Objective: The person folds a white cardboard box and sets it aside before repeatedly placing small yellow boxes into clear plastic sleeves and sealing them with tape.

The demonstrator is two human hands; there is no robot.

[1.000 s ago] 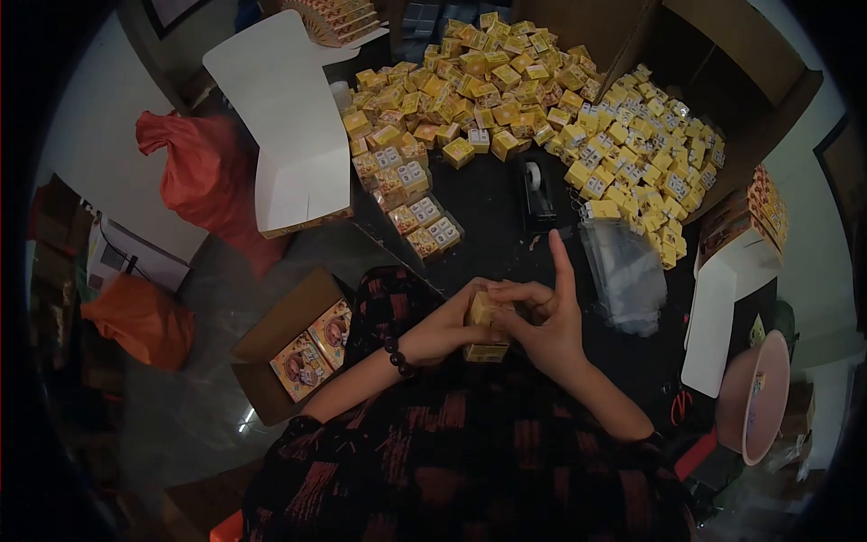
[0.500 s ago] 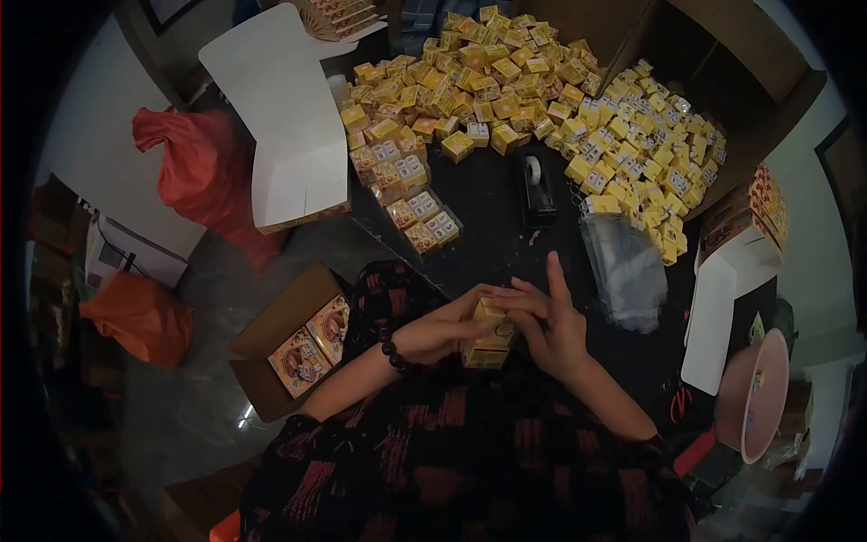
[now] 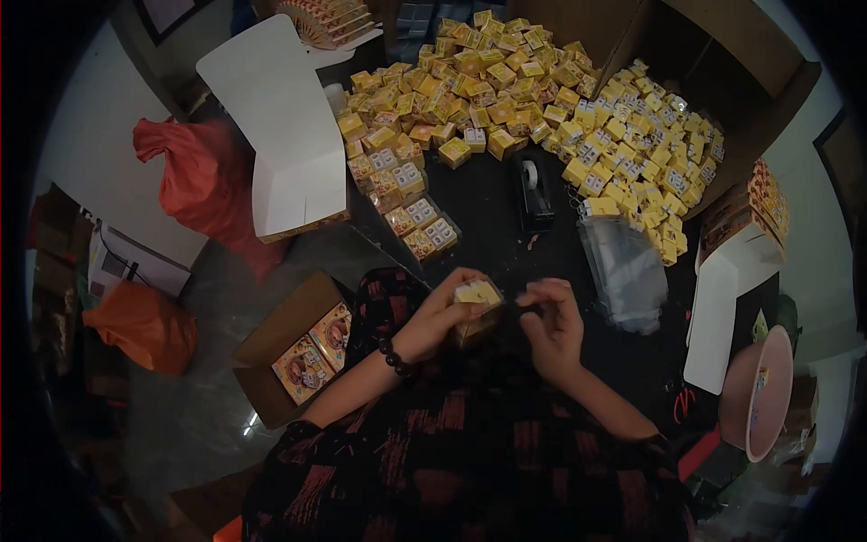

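Note:
A small yellow box sits in the grip of my left hand, low in front of my body, its pale yellow top facing up. My thumb lies across its near side and my fingers wrap behind it. To the right of the box, and apart from it, my right hand is raised with bent fingers and a gap between thumb and fingertips; I see nothing in it. Beyond the hands, small packed sets of boxes stand at the table's left edge, and a black tape dispenser is near the middle.
A heap of yellow boxes covers the table's far side. A tipped carton spills yellow-and-white pieces. Clear plastic bags lie right. Open white display boxes flank the table; a pink basin stands lower right.
My right hand has come off the yellow box and bent its raised finger. My left hand has shifted slightly left and up with the box, whose top now shows.

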